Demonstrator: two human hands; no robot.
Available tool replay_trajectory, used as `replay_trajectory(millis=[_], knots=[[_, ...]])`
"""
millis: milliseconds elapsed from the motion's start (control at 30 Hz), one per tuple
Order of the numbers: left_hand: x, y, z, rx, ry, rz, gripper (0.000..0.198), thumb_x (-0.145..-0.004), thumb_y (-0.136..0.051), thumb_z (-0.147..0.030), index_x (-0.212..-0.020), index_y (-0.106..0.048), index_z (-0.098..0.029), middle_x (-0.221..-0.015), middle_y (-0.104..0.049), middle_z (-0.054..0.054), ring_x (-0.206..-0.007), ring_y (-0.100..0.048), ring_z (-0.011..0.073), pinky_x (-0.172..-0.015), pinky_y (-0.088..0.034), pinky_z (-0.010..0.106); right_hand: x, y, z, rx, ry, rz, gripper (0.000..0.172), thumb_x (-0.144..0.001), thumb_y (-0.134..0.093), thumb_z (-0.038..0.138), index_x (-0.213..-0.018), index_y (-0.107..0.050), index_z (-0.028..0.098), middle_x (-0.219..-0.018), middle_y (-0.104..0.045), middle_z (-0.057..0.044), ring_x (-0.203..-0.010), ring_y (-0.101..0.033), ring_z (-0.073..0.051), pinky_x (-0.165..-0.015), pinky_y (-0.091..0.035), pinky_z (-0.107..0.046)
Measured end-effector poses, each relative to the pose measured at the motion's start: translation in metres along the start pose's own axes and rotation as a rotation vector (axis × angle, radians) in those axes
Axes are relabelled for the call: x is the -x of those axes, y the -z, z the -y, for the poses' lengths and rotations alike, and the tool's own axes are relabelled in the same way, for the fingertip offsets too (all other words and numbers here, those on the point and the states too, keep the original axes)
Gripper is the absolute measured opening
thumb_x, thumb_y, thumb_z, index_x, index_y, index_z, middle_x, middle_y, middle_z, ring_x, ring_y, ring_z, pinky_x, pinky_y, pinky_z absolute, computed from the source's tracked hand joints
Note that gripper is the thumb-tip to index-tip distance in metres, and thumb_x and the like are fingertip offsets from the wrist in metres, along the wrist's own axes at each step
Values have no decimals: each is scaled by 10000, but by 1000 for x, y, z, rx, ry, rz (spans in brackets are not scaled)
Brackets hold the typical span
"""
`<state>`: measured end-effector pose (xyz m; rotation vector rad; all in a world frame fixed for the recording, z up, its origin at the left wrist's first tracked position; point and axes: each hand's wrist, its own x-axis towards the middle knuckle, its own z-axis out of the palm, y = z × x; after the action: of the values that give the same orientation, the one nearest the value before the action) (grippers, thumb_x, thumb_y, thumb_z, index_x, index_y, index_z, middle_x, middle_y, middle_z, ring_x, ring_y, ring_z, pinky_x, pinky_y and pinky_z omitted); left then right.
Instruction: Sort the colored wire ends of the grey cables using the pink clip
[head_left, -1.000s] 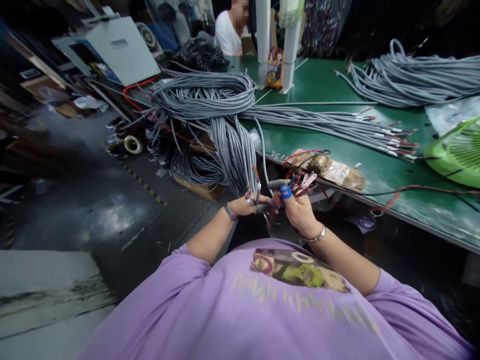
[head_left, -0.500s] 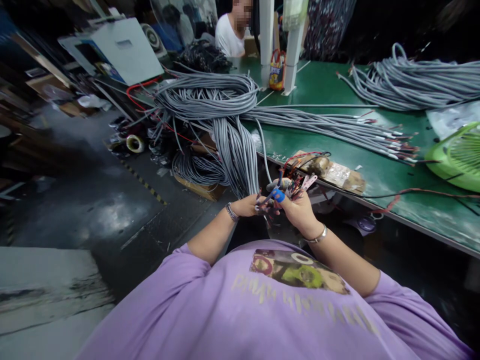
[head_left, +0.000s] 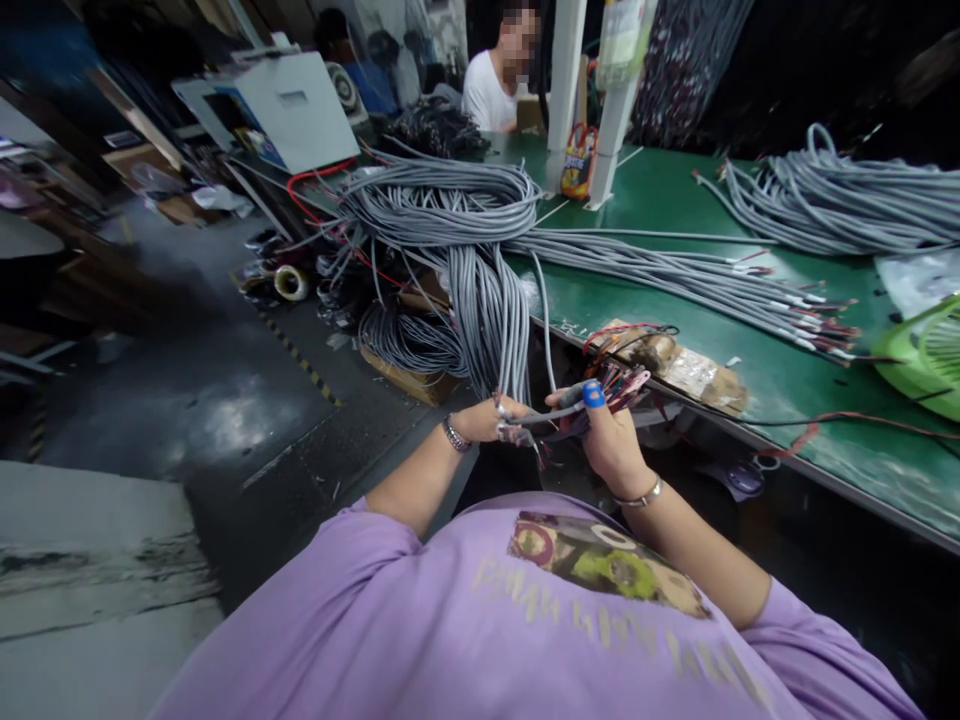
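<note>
My left hand (head_left: 487, 420) is closed around the lower ends of grey cables (head_left: 491, 320) that hang over the bench edge. To its right, my right hand (head_left: 609, 435) is closed on a bunch of cable ends with thin coloured wires (head_left: 619, 385) poking out past the fingers. Blue tape (head_left: 593, 393) wraps the right thumb. A single grey cable (head_left: 559, 414) spans the gap between both hands. The fingertips of each hand are partly hidden by the cables. Behind them, a thick coil of grey cable (head_left: 442, 205) lies on the green bench.
Stripped cables (head_left: 705, 280) lie along the green bench (head_left: 660, 190). A taped wooden board (head_left: 694, 370) sits at its near edge, left of a green fan (head_left: 926, 355). More cable (head_left: 847, 190) is piled at right. A person (head_left: 495, 85) sits behind; a box (head_left: 420, 380) stands below.
My hands have moved slightly apart, and a grey cable now stretches between them. The right hand's wire bunch has turned to point more to the right. The whole view has shifted a little.
</note>
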<state>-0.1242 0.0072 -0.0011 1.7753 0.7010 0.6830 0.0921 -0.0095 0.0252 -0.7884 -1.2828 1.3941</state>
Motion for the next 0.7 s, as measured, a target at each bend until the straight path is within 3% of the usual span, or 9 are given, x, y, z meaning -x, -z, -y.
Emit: replay_trajectory(millis=[100,200,300,367,467,567,700], knots=[[5,0,-5,115,-25,8,778,-771,-501,-795,-918,-765,-78,-874,-747,193,-845,-710,260,-791,-551,346,1,4,1,-31,-6,-61,469,-922,-495,590,-763,-647,176,-795,-708,-81,-682,-643,-174,-581,-526,-294],[8,0,-8,227,13,-129,842,-825,-351,-812,-843,-744,-68,-747,-724,180,-697,-697,224,-675,-555,320,4,7,3,-20,21,-2,439,-898,-534,601,-751,-613,195,-740,-679,-57,-669,-635,-175,-590,-530,-305],[2,-2,-8,91,86,-17,603,-848,-539,-664,-802,-719,-90,-730,-715,122,-631,-656,167,-626,-528,263,5,4,0,12,21,127,403,-858,-616,581,-726,-591,202,-630,-616,-8,-574,-573,-144,-575,-510,-294],[-6,-4,-7,-62,57,52,407,-828,-655,-496,-728,-694,-103,-689,-689,69,-628,-616,142,-653,-512,246,3,0,-1,17,3,151,363,-791,-717,541,-742,-612,197,-606,-599,16,-541,-541,-124,-570,-501,-280],[-19,-6,-3,-148,16,101,194,-808,-649,-289,-744,-692,-111,-705,-672,28,-673,-591,139,-706,-509,251,0,-4,0,46,-33,151,350,-659,-846,455,-799,-675,184,-713,-673,-5,-625,-605,-139,-648,-535,-292],[-27,-7,3,-168,-13,132,138,-776,-628,-193,-860,-716,-129,-804,-696,29,-781,-615,158,-795,-518,268,-2,-6,1,102,-70,213,348,-631,-862,427,-823,-723,172,-814,-721,-40,-753,-661,-181,-759,-552,-329],[-30,-8,7,-198,-8,113,123,-740,-652,-171,-838,-722,-149,-775,-695,21,-767,-615,164,-801,-525,270,0,-6,-7,110,-57,245,342,-668,-824,479,-809,-744,178,-802,-725,-49,-791,-667,-201,-803,-549,-360]])
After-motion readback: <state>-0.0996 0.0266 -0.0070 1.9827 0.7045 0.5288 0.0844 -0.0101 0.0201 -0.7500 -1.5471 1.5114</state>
